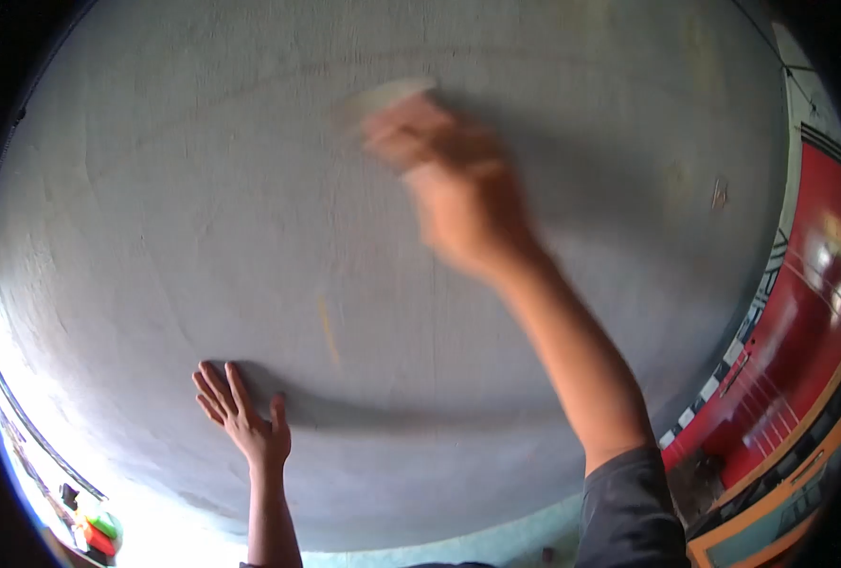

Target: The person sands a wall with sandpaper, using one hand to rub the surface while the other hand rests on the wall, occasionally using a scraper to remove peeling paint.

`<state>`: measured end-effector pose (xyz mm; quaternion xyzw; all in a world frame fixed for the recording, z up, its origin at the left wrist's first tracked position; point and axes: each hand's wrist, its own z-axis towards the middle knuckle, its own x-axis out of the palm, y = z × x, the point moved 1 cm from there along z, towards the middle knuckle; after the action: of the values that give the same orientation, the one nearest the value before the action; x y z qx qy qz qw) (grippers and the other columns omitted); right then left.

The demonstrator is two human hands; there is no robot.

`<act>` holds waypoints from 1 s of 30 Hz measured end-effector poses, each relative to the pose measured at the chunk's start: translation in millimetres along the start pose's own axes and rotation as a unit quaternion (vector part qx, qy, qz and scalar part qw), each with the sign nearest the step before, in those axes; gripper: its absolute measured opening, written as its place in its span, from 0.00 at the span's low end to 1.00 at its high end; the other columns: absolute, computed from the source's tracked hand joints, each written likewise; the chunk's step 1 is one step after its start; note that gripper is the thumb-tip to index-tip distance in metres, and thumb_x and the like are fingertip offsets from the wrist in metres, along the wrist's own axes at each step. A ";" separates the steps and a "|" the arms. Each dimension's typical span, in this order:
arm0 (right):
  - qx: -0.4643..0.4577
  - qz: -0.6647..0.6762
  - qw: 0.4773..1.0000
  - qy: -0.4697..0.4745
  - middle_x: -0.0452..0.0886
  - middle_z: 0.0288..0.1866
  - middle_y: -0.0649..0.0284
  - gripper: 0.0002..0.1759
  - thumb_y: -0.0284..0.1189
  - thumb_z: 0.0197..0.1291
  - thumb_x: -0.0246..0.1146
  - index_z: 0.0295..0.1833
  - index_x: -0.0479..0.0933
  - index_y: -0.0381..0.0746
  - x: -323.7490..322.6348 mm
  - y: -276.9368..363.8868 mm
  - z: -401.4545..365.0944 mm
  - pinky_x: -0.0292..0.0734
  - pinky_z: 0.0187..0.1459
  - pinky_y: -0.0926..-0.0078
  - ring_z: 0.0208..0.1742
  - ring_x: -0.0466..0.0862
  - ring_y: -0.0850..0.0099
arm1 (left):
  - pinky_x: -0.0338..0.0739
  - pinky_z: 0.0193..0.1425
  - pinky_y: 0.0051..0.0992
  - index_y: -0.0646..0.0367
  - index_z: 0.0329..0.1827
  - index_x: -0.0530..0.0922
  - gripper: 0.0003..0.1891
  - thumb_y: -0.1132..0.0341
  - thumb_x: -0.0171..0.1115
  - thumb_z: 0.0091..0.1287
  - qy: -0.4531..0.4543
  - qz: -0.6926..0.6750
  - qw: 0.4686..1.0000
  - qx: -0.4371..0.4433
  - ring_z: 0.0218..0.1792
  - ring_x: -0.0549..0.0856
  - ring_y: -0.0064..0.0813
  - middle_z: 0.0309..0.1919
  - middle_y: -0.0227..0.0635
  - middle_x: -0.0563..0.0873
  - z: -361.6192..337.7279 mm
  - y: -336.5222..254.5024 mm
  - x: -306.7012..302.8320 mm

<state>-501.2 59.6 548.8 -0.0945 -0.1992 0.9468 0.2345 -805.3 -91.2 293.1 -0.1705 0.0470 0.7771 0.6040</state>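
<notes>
A large grey wall (pixel 345 246) fills most of the head view. My left hand (pixel 243 417) lies flat against its lower left part, fingers spread and holding nothing. Higher up, my right hand (pixel 454 175) is smeared by motion, its fingers closed round a pale, flat piece (pixel 397 93). That piece sits at the wall's surface, but blur hides its exact kind. A faint yellowish streak (pixel 328 327) marks the wall between the two hands.
At the right stand a red panel (pixel 771 369) and an orange-framed cabinet (pixel 771 516). A small mark (pixel 720 193) shows on the wall's right side. Bright light enters at lower left, beside green and orange items (pixel 98 535). Pale turquoise flooring (pixel 525 525) borders the wall's foot.
</notes>
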 end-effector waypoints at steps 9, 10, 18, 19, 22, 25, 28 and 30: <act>0.103 -0.117 0.985 -0.068 0.83 0.65 0.54 0.17 0.20 0.71 0.56 0.60 0.82 0.40 -10.6 -4.7 -67.4 0.73 0.68 0.51 0.69 0.80 0.58 | 0.34 0.84 0.62 0.47 0.87 0.53 0.43 0.34 0.49 0.76 -0.013 -0.008 1.000 -0.006 0.87 0.44 0.51 0.87 0.46 0.48 -3.1 13.2 5.9; -0.008 -0.040 0.999 0.031 0.82 0.68 0.57 0.19 0.18 0.67 0.59 0.60 0.82 0.46 -0.5 18.3 -82.8 0.72 0.71 0.57 0.70 0.79 0.58 | 0.35 0.85 0.62 0.46 0.87 0.53 0.43 0.33 0.48 0.76 -0.021 -0.010 1.000 -0.006 0.87 0.44 0.52 0.87 0.45 0.48 -3.8 13.0 11.1; 0.425 -0.169 0.855 -0.246 0.77 0.71 0.47 0.20 0.20 0.78 0.49 0.71 0.74 0.34 -64.6 -9.2 -249.2 0.68 0.75 0.52 0.75 0.75 0.51 | 0.41 0.82 0.69 0.43 0.88 0.50 0.44 0.31 0.48 0.75 0.024 -0.048 0.995 -0.087 0.86 0.42 0.54 0.87 0.45 0.45 -82.3 13.3 38.8; 0.390 -0.230 0.867 -0.210 0.76 0.71 0.46 0.20 0.22 0.79 0.49 0.71 0.73 0.33 -53.0 7.7 -255.2 0.64 0.77 0.50 0.76 0.74 0.51 | 0.41 0.82 0.70 0.43 0.88 0.49 0.45 0.31 0.48 0.75 0.037 -0.052 0.992 -0.106 0.86 0.41 0.55 0.87 0.46 0.44 -100.4 0.5 43.1; 0.219 -0.117 0.969 -0.005 0.80 0.68 0.51 0.24 0.22 0.73 0.56 0.73 0.74 0.42 -44.2 53.3 -285.5 0.72 0.68 0.46 0.69 0.79 0.50 | 0.39 0.81 0.71 0.43 0.89 0.45 0.48 0.30 0.51 0.73 0.098 -0.062 0.985 -0.127 0.86 0.35 0.58 0.87 0.50 0.38 -134.0 -42.1 43.7; 0.154 -0.111 0.981 0.037 0.83 0.64 0.53 0.23 0.22 0.73 0.56 0.71 0.76 0.43 -85.6 23.8 -313.3 0.80 0.61 0.51 0.64 0.83 0.49 | 0.40 0.80 0.73 0.44 0.89 0.45 0.48 0.31 0.52 0.73 0.121 -0.077 0.985 -0.095 0.85 0.33 0.59 0.87 0.51 0.36 -137.1 -62.2 28.9; 0.438 -0.183 0.864 -0.165 0.82 0.66 0.48 0.19 0.23 0.78 0.49 0.69 0.76 0.38 -140.4 -40.5 -324.0 0.78 0.65 0.56 0.67 0.81 0.49 | 0.41 0.80 0.72 0.44 0.89 0.46 0.47 0.33 0.52 0.74 0.128 -0.087 0.983 -0.101 0.85 0.33 0.59 0.87 0.49 0.37 -137.1 -80.2 30.5; 0.462 -0.197 0.849 -0.164 0.81 0.67 0.47 0.20 0.22 0.79 0.48 0.69 0.76 0.36 -155.8 -46.8 -323.2 0.77 0.65 0.56 0.68 0.81 0.49 | 0.41 0.80 0.72 0.45 0.89 0.46 0.46 0.35 0.52 0.75 0.106 -0.107 0.983 -0.110 0.85 0.34 0.59 0.87 0.49 0.37 -131.9 -99.8 30.3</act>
<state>-258.3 130.2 290.1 0.2222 0.2112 0.8652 0.3968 -688.9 -73.5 172.9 -0.3211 0.0066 0.6861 0.6528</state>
